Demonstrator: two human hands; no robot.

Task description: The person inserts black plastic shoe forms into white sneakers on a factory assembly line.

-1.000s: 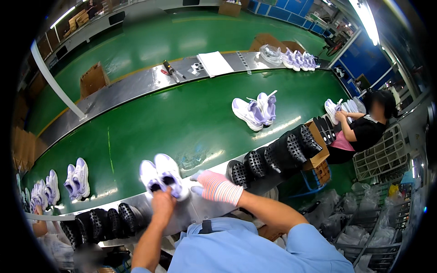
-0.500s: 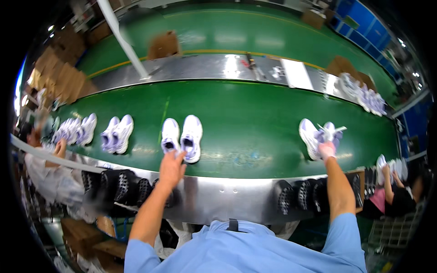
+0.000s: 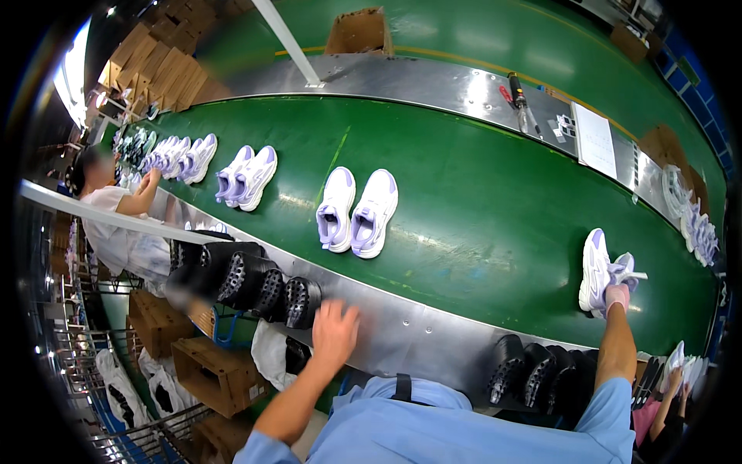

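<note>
My left hand (image 3: 336, 334) is over the steel edge of the bench, beside a black shoe-shaped piece (image 3: 301, 303) with a studded face. Its fingers are apart and hold nothing, slightly blurred. At the far right of the green surface my right hand (image 3: 617, 297) is closed on a white and lavender sneaker (image 3: 623, 272) whose pale lace or tongue sticks out. The matching sneaker (image 3: 594, 267) stands just left of it, toe away from me. A pair of the same kind, the left sneaker (image 3: 337, 209) and right sneaker (image 3: 375, 213), stands left of centre.
More sneakers (image 3: 247, 176) line the green belt (image 3: 464, 209) leftward, where a co-worker (image 3: 116, 205) stands. Black shoe-shaped pieces (image 3: 525, 371) hang along the near steel edge on both sides. A screwdriver (image 3: 519, 97) and paper sheet (image 3: 593, 139) lie on the far ledge. Cartons (image 3: 216, 371) stand below left.
My left hand has left the middle pair and drawn back toward me, over the bench edge. My right hand remains on the right-hand sneaker. The view has turned and shifted.
</note>
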